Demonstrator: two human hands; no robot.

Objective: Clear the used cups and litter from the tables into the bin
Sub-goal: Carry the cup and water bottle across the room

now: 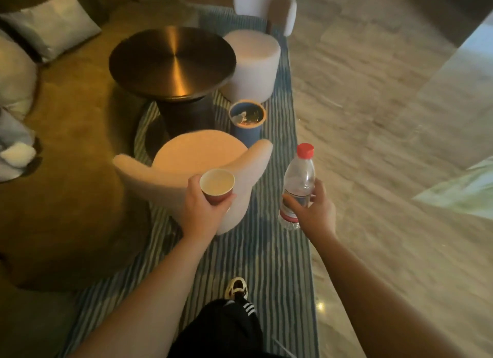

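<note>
My left hand (204, 211) grips a red paper cup (217, 184) with a pale inside, held upright in front of a chair. My right hand (313, 211) holds a clear plastic bottle (298, 181) with a red cap, tilted slightly. Ahead stands a blue bin (246, 129) with an orange rim on the striped rug, and some litter lies inside it. It sits right of the round dark metal table (172, 61), whose top is bare.
A pale round-backed chair (197, 165) stands between me and the table. A white round stool (252, 64) and another chair (266, 5) are behind the bin. A sofa with cushions (50, 21) is at the left. Marble floor (386, 117) stretches to the right.
</note>
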